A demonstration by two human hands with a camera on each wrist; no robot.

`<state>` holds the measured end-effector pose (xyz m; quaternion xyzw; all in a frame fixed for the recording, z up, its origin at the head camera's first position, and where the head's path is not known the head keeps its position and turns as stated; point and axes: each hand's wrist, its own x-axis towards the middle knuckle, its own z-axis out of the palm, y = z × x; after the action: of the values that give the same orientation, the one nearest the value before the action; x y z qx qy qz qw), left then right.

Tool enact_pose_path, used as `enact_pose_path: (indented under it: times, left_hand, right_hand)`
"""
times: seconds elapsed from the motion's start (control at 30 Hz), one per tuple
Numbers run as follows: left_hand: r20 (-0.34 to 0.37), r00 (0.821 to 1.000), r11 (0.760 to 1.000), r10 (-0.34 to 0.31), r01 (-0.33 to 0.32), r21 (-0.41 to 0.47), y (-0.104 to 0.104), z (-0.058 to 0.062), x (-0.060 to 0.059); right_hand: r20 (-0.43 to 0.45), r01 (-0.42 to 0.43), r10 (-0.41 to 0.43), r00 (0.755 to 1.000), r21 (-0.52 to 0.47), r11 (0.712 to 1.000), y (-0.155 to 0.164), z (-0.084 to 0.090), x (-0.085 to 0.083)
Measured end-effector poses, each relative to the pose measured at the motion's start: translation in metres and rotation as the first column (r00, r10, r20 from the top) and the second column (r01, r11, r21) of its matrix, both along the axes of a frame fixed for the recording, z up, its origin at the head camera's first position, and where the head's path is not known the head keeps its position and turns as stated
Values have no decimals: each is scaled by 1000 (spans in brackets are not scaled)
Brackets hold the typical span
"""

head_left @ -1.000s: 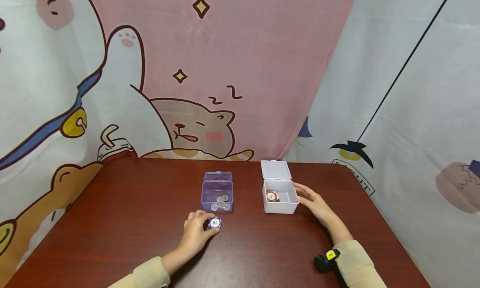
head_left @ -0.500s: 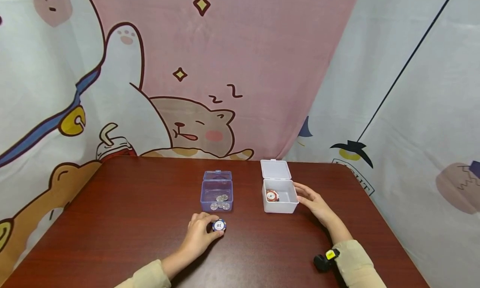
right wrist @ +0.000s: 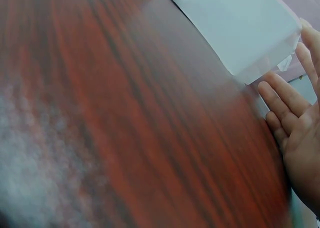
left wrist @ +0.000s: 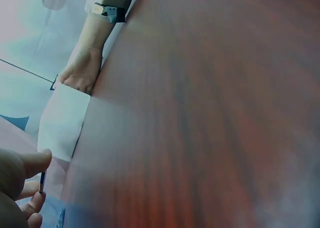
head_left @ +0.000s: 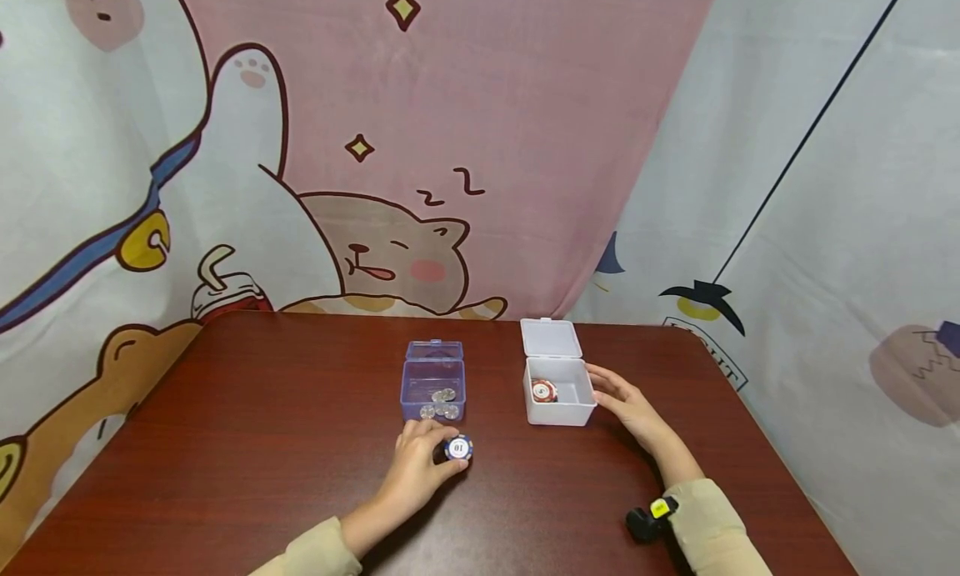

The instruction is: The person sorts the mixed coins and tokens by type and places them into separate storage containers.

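Blue chip (head_left: 458,448) marked 10 is pinched upright in the left hand (head_left: 420,468); the right hand (head_left: 628,407), fingers straight, probably steadies the white box (head_left: 558,405).

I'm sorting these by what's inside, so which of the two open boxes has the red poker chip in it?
The white box by the right hand: it holds one red and white chip. The clear blue box to its left holds silver coins.

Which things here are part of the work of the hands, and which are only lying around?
In use:
- blue chip, pinched by the left hand
- white box, open, a red chip inside; right hand rests against its side

Lying about:
- blue box, open, with coins
- table
- cartoon curtain behind
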<state>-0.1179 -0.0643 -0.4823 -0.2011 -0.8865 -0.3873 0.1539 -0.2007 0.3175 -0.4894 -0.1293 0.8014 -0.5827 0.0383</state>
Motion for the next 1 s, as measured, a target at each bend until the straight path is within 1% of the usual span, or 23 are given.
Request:
enact_pose_path:
  times: [0.13,0.37,0.53,0.83,1.0]
  left_hand:
    - [-16,1000,1000,-14,14,16,8,4,-2]
    - [-18,999,999,-29,29,30,23,10,-4]
    - [-36,999,999,-26,28,43,35,14,-9]
    - [-34,999,997,-42,44,66,54,22,-19]
    - [-41,998,997,-47,49,64,63,26,-25]
  right_hand:
    - [-6,1,-1,1000,-3,1000,0,-1,0]
    - [0,-2,2,1000,-1,1000,-1,0,2]
    - [-12,-2,2,1000,-7,1000,0,0,0]
    - [-17,-3,4,1000,7,1000,2,-2,-1]
    - [-16,-7,7,1000,1,1000,2,-1,0]
